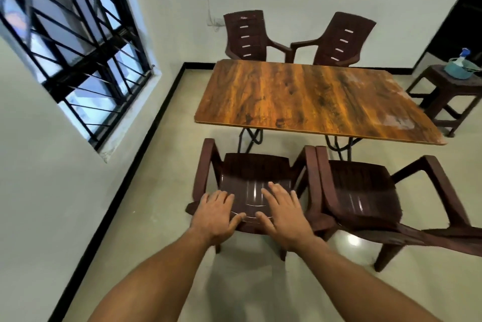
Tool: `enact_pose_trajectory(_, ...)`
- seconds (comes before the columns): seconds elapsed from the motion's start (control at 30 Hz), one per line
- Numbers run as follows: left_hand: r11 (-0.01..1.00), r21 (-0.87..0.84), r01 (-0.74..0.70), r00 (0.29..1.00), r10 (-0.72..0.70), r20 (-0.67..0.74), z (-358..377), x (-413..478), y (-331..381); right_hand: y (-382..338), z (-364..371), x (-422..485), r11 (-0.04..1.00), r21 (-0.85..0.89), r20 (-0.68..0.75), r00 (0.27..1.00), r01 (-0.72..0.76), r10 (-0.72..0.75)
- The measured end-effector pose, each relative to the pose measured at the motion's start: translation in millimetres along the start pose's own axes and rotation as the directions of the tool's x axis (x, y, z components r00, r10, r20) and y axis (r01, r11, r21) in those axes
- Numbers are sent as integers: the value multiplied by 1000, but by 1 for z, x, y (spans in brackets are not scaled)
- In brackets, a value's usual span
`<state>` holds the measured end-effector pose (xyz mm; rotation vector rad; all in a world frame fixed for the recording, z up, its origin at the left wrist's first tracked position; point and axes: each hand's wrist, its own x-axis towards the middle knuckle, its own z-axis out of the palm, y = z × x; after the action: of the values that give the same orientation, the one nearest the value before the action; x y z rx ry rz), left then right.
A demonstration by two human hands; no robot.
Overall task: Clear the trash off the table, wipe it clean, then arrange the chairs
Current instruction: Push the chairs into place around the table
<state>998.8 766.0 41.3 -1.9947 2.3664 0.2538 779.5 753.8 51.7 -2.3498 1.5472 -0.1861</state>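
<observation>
The left hand (216, 213) and right hand (283, 214) lie flat, fingers straight, on the back of the near left chair (250, 165), which faces the table (313, 97) beside the near right chair (362, 186).

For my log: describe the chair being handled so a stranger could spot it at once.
Start at the wooden table, flanked by four dark brown chairs. On its near side, the window-side chair alone has the left hand and right hand on its backrest.
</observation>
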Motion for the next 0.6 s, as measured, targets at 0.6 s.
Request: enact_pose_trajectory(0.6, 994, -1, 109, 992, -108, 60, -2, 102, -246, -147, 104, 261, 992, 120, 76, 996, 38, -47)
